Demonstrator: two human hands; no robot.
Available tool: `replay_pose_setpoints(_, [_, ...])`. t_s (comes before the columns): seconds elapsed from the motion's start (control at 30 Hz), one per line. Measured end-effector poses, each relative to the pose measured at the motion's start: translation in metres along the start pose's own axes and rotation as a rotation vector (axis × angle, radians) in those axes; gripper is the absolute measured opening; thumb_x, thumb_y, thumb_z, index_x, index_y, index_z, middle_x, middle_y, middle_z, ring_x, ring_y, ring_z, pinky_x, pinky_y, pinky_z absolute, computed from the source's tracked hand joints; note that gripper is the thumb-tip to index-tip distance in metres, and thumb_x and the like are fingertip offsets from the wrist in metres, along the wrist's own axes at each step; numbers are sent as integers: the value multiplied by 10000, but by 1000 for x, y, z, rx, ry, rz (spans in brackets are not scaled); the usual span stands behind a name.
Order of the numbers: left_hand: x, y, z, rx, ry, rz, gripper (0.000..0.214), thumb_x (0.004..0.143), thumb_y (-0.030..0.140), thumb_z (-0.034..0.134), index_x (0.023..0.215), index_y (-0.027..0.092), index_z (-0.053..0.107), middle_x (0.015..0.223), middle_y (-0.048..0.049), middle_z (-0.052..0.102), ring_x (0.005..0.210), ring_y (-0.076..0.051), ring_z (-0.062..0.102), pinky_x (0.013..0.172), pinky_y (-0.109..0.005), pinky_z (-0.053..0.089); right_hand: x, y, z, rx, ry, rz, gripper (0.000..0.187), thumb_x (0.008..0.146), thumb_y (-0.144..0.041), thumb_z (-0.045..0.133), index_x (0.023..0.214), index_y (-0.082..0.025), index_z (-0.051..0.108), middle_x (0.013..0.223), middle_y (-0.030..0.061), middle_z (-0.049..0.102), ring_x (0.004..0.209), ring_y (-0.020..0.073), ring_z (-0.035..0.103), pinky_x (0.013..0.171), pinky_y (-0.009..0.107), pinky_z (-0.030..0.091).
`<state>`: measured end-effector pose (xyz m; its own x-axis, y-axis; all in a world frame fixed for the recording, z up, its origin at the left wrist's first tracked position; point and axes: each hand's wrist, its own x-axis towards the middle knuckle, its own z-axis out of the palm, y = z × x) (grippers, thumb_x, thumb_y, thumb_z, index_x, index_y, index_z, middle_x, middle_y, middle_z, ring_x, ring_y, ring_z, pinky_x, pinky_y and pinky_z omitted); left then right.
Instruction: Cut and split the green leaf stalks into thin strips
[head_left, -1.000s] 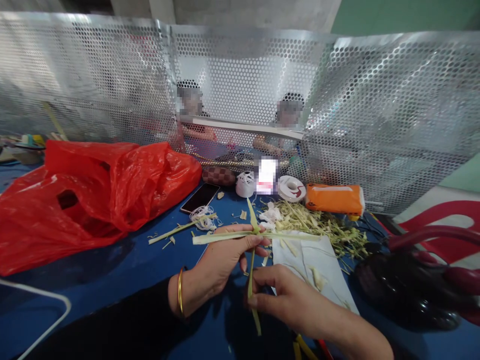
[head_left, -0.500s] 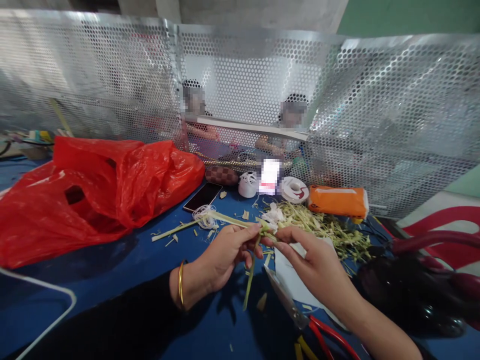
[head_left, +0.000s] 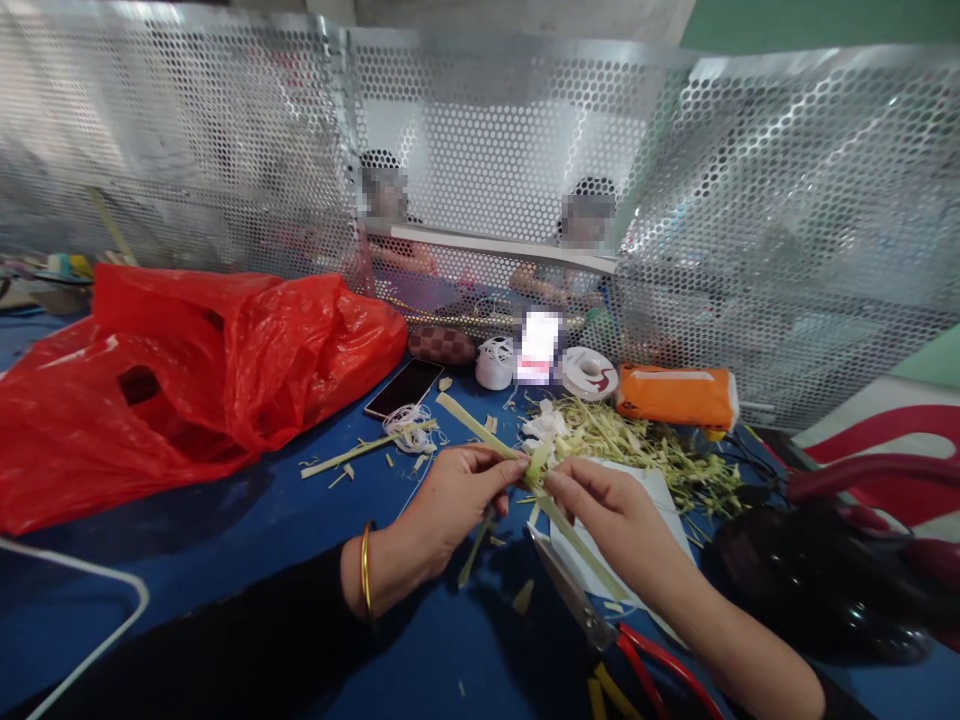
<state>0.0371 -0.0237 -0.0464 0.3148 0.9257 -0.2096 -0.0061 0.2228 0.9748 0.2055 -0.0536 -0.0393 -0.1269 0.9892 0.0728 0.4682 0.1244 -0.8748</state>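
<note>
Leaf strips (head_left: 537, 467): pale-green lengths, folded & crossed; I see them held up mid-view btwn both hands, over the blue tabletop (head_left: 450, 650). One end points up-L, one slants down-R past the paper; another hangs below L hand.
L hand (head_left: 457, 500): thumb & fingers pinching the crossing's L side; gold bracelet (head_left: 366, 572) at wrist, blk sleeve (head_left: 247, 640) behind.
R hand (head_left: 619, 500): thumb & fingers gripping the strips just R of the crossing, nr L fingertips.
Scissors (head_left: 596, 627): red-handled, on tabletop below R hand.
Paper (head_left: 667, 500): white sheet, partly hidden by R hand from my angle.
Trimmings (head_left: 645, 440): loose heap beyond paper, w/ white tissue (head_left: 545, 424) at its L edge.
Dark phone (head_left: 405, 388): flat, nr the thread tangle (head_left: 415, 428).
Lit phone (head_left: 538, 347): upright btwn white cup (head_left: 494, 368) & tape roll (head_left: 589, 374); screen blurred.
Orange pack (head_left: 675, 397): R of roll.
Red bag (head_left: 225, 370): crumpled, tabletop L.
Dark glossy item (head_left: 817, 590): far R, maroon handle; I can't tell what.
Mesh panel (head_left: 495, 160): across bkgd, two people (head_left: 397, 258) visible thru it.
</note>
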Motion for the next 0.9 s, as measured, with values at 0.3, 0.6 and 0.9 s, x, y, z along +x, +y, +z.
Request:
replay_pose_setpoints(0.3, [-3,0,1,30,-221,-85,286,809,403,580,740,133,648,528,36,538,399,-37,387,392,-184,177,2,8,12,555,86,180,265,702,-364,707,622,-165,550,545,-49,494,502,86,416,530,235,350])
replay_pose_setpoints(0.6, [-7,-7,3,9,-238,-159,340,721,454,668,792,122,691,756,-29,665,433,-20,393,395,-187,150,2,10,17,435,73,81,256,754,-349,638,603,-189,508,549,-44,518,518,110,479,547,260,375])
replay_pose_setpoints(0.9, [-6,-6,2,87,-279,-216,268,677,379,700,769,128,715,641,-11,631,432,-40,395,391,-189,164,7,20,14,245,161,62,276,767,-350,611,578,-200,476,540,-47,453,538,121,426,546,263,368])
